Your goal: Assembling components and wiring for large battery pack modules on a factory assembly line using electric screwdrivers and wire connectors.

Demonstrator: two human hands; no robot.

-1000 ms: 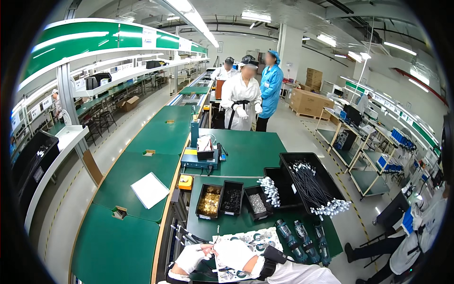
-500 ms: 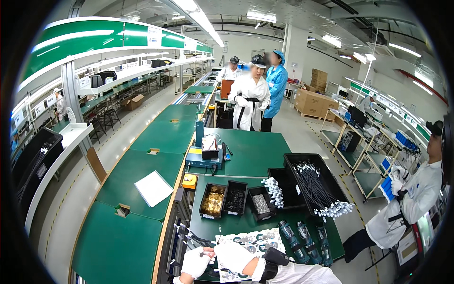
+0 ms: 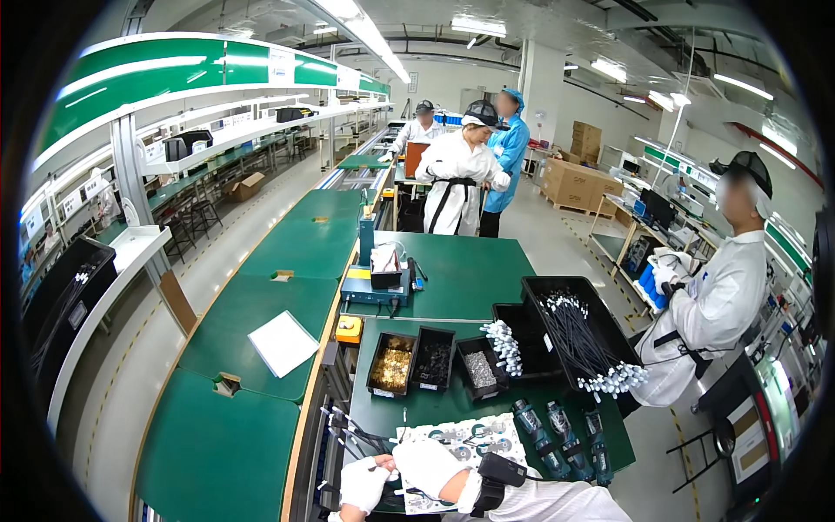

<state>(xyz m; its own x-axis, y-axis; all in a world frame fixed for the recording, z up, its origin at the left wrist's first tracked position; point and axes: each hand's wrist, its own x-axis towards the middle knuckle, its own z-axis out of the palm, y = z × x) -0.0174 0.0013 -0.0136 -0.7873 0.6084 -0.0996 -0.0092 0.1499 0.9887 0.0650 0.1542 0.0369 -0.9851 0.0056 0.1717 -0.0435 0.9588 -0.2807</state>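
At the near edge of the bench, my left hand [image 3: 364, 484] and my right hand [image 3: 428, 467] come together, both in white gloves with some fingertips bare. The fingers of both are bent and meet in a pinch; whatever is between them is too small or hidden to make out. Just beyond them, black cables [image 3: 350, 424] with white ends stick up at the bench's left edge. Partly under my right hand and forearm lies a white panel [image 3: 496, 428] carrying several round grey-green parts. A black device is strapped to my right wrist [image 3: 492, 484].
Three teal power screwdrivers [image 3: 564, 435] lie to the right. Beyond the panel stand black bins of brass-coloured parts [image 3: 392, 365], black parts [image 3: 432, 358], silver parts [image 3: 479, 369] and white-tipped cables [image 3: 574, 335]. White paper [image 3: 283, 344] rests on the green left-hand line. A co-worker [image 3: 709, 287] stands at right.
My hands stay together in nearly the same place, shifted slightly. The co-worker at right has moved further into view, toward the bench. The person in white at the back has lowered their head.
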